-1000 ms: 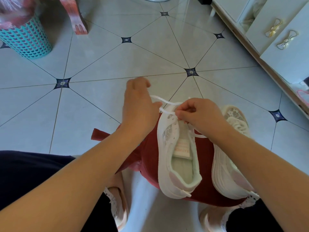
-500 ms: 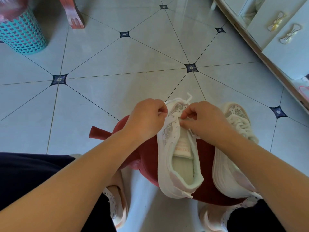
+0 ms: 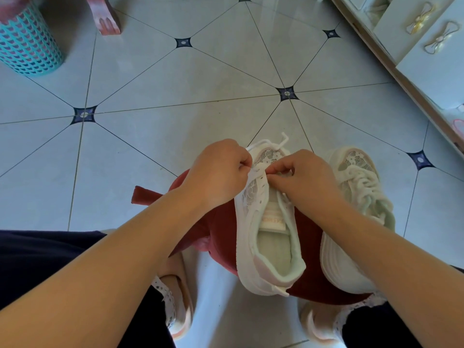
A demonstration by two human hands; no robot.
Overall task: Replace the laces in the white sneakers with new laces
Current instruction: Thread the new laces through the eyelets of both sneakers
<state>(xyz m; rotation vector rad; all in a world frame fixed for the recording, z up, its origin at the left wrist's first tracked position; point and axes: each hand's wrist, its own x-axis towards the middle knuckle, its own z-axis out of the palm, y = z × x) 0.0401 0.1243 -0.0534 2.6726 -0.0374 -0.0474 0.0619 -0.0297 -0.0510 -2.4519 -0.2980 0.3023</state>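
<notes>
The unlaced sneaker [image 3: 273, 249] lies on the stool [image 3: 221, 229], toe at 12 o'clock, with its laced twin [image 3: 361, 187] just beside it at 3 o'clock. The left hand [image 3: 221, 172] and right hand [image 3: 303, 182] both have curled fingers pinching the lace [image 3: 261, 142] at the toe-end eyelets. The person would likely do best to even both ends first, keep the lace flat, then feed each tip straight through.
</notes>
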